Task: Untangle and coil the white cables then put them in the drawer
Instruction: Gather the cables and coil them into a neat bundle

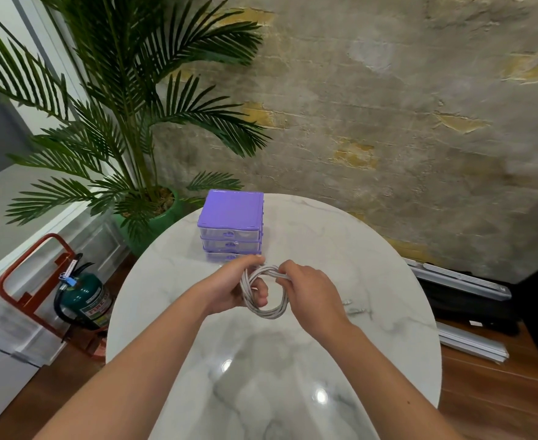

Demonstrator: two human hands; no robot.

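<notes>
Gripping a coiled white cable [266,293] at frame centre, the left hand [232,289] and right hand [308,289] are both holding it (purple drawer unit [232,225] just beyond) above the marble counter [372,281].

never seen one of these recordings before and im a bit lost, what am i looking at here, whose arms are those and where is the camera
There is no machine here. The picture comes from a wide-angle camera worn on a person's head, looking forward and down, so the two bare arms reaching in from the bottom are that person's own.

The left hand and the right hand both have a grip on a white cable wound into a round coil, held just above a round marble-patterned table.

At the table's far edge stands a small purple drawer unit with three drawers, all closed. To the right of the hands, cable ends lie on the table.

Behind the table there is a potted palm, and on the floor to the left a fire extinguisher.
</notes>
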